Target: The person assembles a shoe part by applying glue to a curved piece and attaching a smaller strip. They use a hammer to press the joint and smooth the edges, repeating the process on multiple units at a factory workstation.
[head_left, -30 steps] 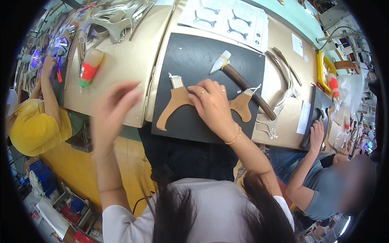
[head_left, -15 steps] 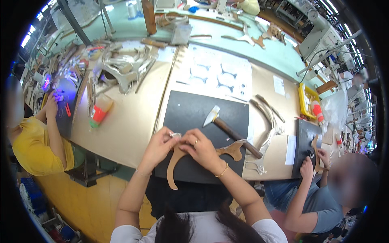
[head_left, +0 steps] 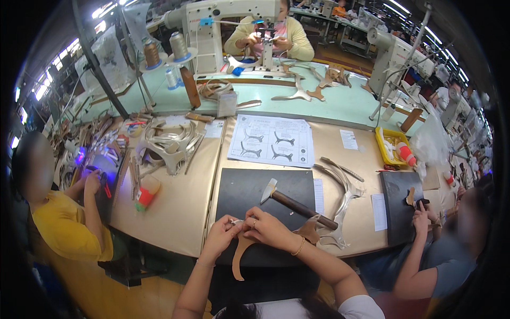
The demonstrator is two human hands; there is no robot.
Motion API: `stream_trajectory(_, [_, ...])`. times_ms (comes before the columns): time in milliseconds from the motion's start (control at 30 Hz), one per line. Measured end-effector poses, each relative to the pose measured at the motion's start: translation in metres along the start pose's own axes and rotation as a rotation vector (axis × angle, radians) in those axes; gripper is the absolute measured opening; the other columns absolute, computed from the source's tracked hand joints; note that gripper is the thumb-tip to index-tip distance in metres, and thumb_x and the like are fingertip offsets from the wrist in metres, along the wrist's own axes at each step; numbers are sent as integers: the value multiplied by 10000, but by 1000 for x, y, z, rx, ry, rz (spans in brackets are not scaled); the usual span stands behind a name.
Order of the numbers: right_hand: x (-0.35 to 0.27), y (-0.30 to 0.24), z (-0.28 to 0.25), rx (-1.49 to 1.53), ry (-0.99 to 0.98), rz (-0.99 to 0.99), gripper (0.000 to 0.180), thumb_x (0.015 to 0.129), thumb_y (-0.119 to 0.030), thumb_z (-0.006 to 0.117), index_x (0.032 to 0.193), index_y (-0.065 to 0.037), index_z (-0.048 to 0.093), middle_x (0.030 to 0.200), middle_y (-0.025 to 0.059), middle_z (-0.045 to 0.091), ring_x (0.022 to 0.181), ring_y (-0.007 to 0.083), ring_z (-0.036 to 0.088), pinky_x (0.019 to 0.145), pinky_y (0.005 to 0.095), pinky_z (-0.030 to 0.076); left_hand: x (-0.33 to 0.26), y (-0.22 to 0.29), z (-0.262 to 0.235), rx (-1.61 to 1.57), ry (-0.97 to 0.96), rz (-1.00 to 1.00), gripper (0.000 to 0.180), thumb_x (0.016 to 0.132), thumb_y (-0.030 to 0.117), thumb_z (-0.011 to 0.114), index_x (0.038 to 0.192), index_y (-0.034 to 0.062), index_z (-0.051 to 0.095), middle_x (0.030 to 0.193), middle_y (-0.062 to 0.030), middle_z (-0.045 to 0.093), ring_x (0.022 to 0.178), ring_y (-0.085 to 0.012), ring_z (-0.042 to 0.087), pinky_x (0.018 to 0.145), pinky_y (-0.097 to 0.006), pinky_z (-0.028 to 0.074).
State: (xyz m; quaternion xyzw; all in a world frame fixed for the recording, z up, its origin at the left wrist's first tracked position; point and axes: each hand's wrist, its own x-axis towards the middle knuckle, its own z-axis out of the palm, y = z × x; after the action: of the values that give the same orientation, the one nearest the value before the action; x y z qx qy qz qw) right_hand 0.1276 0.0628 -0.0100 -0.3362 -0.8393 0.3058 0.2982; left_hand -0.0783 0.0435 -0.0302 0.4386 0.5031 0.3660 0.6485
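In front of me, both hands work on a brown curved leather piece (head_left: 243, 256) over the near edge of a black board (head_left: 239, 186). One narrow end hangs past the edge. Another branch reaches out to the right beneath my right wrist. My left hand (head_left: 224, 235) is closed, pinching the piece by its upper edge, where a small whitish bit shows. Close beside it, my right hand (head_left: 268, 229) is closed too, fingers bent down on the leather. A hammer (head_left: 300, 206) with a dark wooden handle lies on the board just beyond my hands.
A printed sheet (head_left: 271, 139) lies beyond the board. Silvery strips (head_left: 348, 194) lie to the right, a pile of pale strips (head_left: 169, 143) and a red-and-green bottle (head_left: 147, 192) to the left. People work on both sides and at a sewing machine (head_left: 228, 32). A yellow basket (head_left: 387, 149) stands right.
The view has tilted up, so the sewing machine and the person behind it now show. My hands stay on the leather piece, close together. The co-worker at right has shifted their hands.
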Motion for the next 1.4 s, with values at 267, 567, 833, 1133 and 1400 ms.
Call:
stream_trajectory(267, [-10,6,-6,143,-93,47,227,822,-198,769,911,-45,627,1116,112,536,838,332,640,755,439,509,-6,0,7,84,-57,-1,266,957,76,659,1195,-25,594,1006,-111,735,881,-123,690,767,-244,532])
stream_trajectory(567, [-15,9,-2,19,-45,-60,194,874,-223,710,911,-57,617,1108,99,554,883,309,590,792,415,469,-12,3,14,125,-22,-27,236,965,73,641,1179,-15,596,932,-57,712,815,-95,669,726,-225,526])
stream_trajectory(833, [-28,8,24,-341,131,-289,145,881,-166,594,966,-56,552,967,80,569,903,235,568,826,367,436,-14,-1,18,54,32,-130,192,971,104,623,1130,-1,590,854,-39,680,663,-73,630,539,-215,529])
stream_trajectory(1133, [-29,8,30,-322,128,-282,126,875,-134,555,973,-55,539,919,87,544,861,246,554,823,363,439,-12,-4,14,23,31,-150,210,962,103,625,1147,12,583,874,-48,682,692,-91,654,564,-231,556])
stream_trajectory(1400, [-28,6,30,-333,97,-284,117,875,-131,562,953,-52,526,917,89,528,849,253,547,817,372,443,-15,-11,7,12,-27,-184,221,991,118,594,1181,5,586,972,-51,686,816,-117,667,637,-247,577])
